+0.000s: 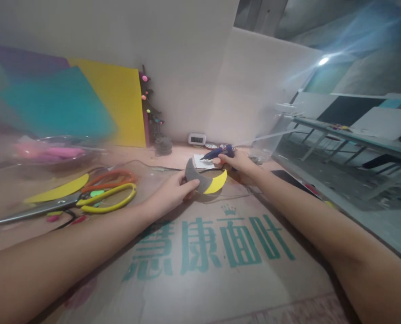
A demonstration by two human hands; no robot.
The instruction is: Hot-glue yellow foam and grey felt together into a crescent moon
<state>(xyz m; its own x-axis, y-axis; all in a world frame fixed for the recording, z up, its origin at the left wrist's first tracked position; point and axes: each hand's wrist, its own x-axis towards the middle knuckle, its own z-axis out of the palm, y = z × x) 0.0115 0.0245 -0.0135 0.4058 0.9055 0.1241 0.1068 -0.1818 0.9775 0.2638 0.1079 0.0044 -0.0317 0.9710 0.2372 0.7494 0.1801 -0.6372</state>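
My left hand (173,192) pinches a crescent-shaped cutout (199,181) between thumb and fingers, holding it up off the table. Most of the crescent's face is grey, and its right end is bright yellow. To the right of it, my right hand (238,163) is closed around a dark blue glue gun (212,154). The nozzle points left, just above a small white square (199,160) and behind the crescent. Whether the nozzle touches anything I cannot tell. Part of the gun's handle is hidden by my fingers.
Large scissors (107,198) and a yellow offcut (60,188) lie left. Behind them is a clear bowl (52,159) of pink pieces. Coloured sheets (119,103), a decorated small tree (155,117) and a digital clock (197,139) stand along the wall. A thin cord (149,166) crosses the table.
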